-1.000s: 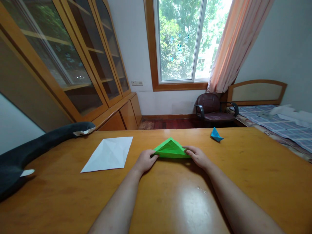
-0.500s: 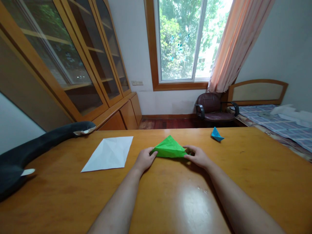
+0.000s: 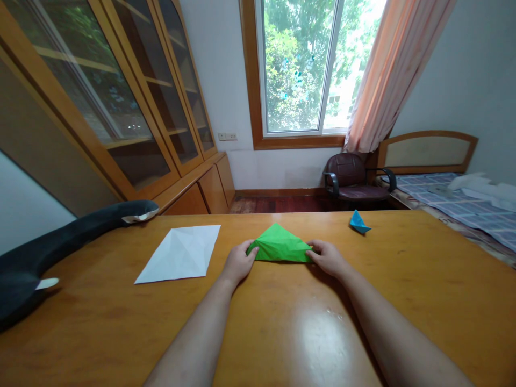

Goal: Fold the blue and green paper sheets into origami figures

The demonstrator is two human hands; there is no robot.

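Between the two hands lies the folded green paper (image 3: 281, 244), a wide, low shape that rises to a blunt peak in the middle, its long straight edge toward the person. The left hand (image 3: 241, 263) grips its left end, thumb on the near face and fingers curled behind. The right hand (image 3: 327, 258) pinches the right end between thumb and fingers. Beneath both hands and forearms stretches the wooden bench (image 3: 278, 328), with a bright patch of glare between the forearms.

Just left of the left hand, apart from it, a white paper sheet (image 3: 181, 255) lies flat, crease lines meeting near its middle. Farther left, a dark, soft-looking object (image 3: 72, 234) with white parts curves along the bench's edge. Beyond the right hand and a little to its right, a small blue folded paper boat (image 3: 358, 224) sits near the far edge.

Well past the right hand stand a dark red armchair (image 3: 350, 177) and, right of it, a bed (image 3: 479, 207) with a checked cover. Straight ahead of the hands is a window (image 3: 296, 70), a pink curtain (image 3: 403, 70) at its right; far beyond the left hand stands a glass-fronted cabinet (image 3: 191, 200).
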